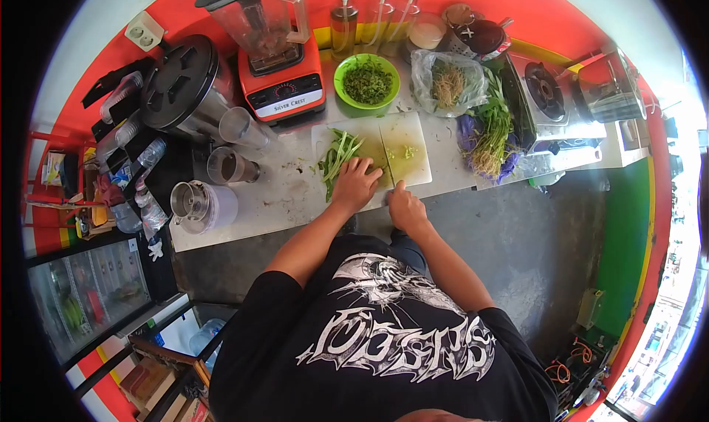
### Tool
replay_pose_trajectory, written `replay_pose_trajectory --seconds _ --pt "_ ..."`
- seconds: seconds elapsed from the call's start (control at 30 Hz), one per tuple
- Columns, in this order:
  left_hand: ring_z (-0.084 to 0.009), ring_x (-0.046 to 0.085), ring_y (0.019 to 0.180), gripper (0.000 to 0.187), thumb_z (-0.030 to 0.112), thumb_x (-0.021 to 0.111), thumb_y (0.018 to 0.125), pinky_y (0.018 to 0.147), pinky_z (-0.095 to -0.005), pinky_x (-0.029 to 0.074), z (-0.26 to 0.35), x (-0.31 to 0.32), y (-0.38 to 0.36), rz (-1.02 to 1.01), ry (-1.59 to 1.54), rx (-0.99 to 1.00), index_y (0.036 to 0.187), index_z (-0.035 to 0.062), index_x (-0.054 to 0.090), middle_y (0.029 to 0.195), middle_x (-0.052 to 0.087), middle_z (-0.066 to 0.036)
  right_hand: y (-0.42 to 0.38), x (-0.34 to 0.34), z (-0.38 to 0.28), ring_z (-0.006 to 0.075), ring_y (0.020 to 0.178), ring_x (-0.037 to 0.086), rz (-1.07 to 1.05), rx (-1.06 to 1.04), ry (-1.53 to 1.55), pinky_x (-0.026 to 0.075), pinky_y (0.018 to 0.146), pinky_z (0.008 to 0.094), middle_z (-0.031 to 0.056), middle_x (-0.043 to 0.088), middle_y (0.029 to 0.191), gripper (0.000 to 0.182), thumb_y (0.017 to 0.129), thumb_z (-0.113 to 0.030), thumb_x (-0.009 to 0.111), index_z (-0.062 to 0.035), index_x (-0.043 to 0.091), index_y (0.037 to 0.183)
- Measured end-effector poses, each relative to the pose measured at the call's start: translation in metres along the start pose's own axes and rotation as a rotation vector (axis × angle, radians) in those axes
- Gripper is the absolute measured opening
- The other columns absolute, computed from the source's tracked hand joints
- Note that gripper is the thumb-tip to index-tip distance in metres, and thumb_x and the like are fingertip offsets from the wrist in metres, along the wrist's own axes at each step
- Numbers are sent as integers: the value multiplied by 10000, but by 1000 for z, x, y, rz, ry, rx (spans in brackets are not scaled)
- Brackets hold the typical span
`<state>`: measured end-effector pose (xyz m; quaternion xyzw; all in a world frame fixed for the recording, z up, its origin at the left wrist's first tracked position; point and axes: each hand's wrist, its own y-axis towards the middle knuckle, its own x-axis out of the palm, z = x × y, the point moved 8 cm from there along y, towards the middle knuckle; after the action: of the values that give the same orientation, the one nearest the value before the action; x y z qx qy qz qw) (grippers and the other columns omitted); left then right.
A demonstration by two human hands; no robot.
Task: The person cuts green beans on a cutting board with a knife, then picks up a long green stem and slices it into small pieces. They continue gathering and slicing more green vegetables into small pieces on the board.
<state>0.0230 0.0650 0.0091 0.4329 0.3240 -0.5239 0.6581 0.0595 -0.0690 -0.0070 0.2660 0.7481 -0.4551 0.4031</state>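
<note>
A white cutting board [419, 167] lies on the counter before me. On its left part is a bunch of long green stalks [338, 155], probably greens or scallions. My left hand [357, 182] presses down on their near end, fingers curled over them. The handle of a knife [387, 152] is in my right hand [408, 209], which is closed around it. Its thin blade points away from me across the board, just right of my left fingertips. A few small pale green cut pieces [408, 152] lie to the right of the blade.
Behind the board stand a green bowl [339, 97] of chopped greens and a red blender [284, 97]. To the right are a plastic bag [473, 90] with roots, leafy greens [491, 130] and a stove [544, 90]. Cups [225, 166] and a clear-walled jar [218, 208] stand left.
</note>
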Motion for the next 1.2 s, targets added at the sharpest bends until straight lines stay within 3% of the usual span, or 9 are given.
replay_pose_trajectory --seconds 0.07,0.47,0.67,1.2 --pt "-282 506 1161 240 208 648 870 974 -440 404 2 -3 2 10 1 4 1104 174 684 1192 582 -65 4 -1 -1 482 954 681 -17 3 41 535 843 549 306 699 979 311 1034 -285 495 14 441 1104" --pt "-302 519 1126 204 163 684 836 932 -450 414 7 -3 0 60 2 26 1039 157 669 1174 583 -76 -7 -6 -7 461 959 695 -19 -19 2 554 853 524 298 702 994 246 1018 -208 491 24 461 1093" --pt "-293 517 1126 229 156 681 835 942 -436 419 9 -5 1 68 14 45 1064 160 676 1169 585 -67 25 -8 -8 458 971 693 12 -59 -12 550 852 529 298 700 1013 286 1028 -256 500 14 467 1119" --pt "-305 526 1119 203 160 676 845 928 -449 419 10 -2 -1 67 11 54 1046 142 660 1156 596 -77 14 -10 -9 425 959 714 -6 -78 -51 567 840 501 260 721 995 288 1036 -273 490 7 480 1104"
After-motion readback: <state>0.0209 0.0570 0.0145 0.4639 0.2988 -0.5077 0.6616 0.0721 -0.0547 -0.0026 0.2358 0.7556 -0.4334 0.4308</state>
